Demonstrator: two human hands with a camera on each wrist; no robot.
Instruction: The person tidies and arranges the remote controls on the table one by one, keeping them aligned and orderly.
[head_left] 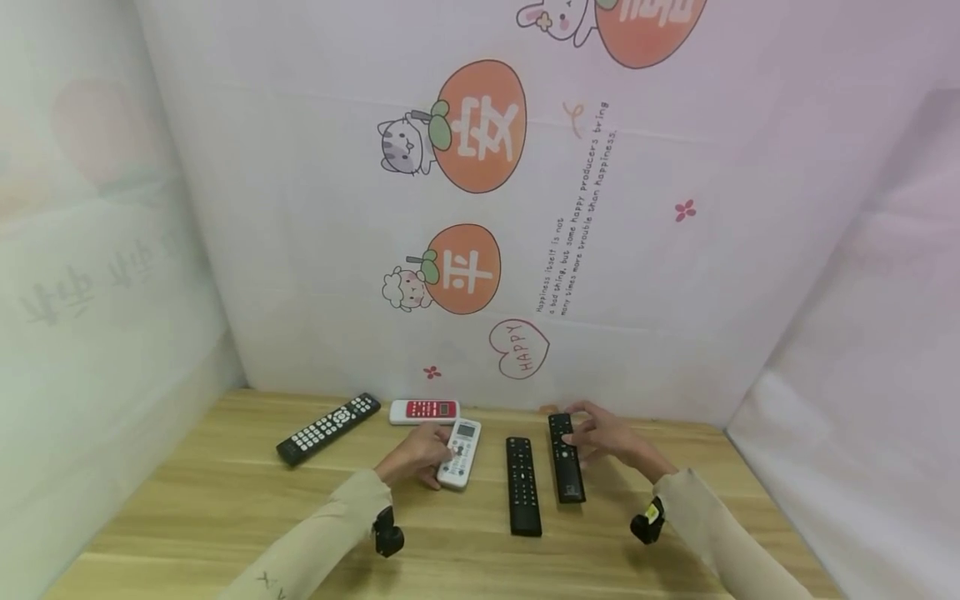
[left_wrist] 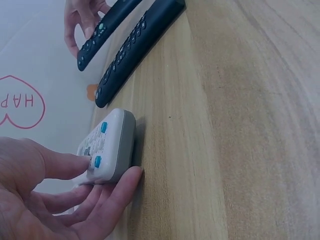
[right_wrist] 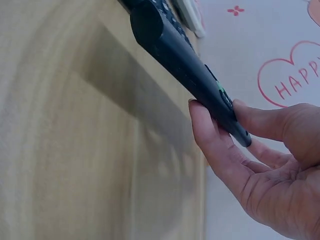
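My left hand (head_left: 420,452) grips a white remote control (head_left: 460,455) with a small grey screen, thumb on its buttons and fingers along its side and under the edge. In the left wrist view that remote (left_wrist: 120,145) sits close to the wood. On the right, my right hand (head_left: 603,435) pinches a black remote control (head_left: 566,458) between thumb and fingers. The right wrist view shows this black remote (right_wrist: 180,65) raised off the table, its shadow beneath. Between the two hands a second black remote (head_left: 522,487) lies on the table.
A white remote with a red face (head_left: 424,411) lies at the back, by the printed wall cloth (head_left: 360,250). Farther left, a black remote with white buttons (head_left: 328,429) lies slanted on the wooden table (head_left: 202,500). White cloth also hangs at both sides.
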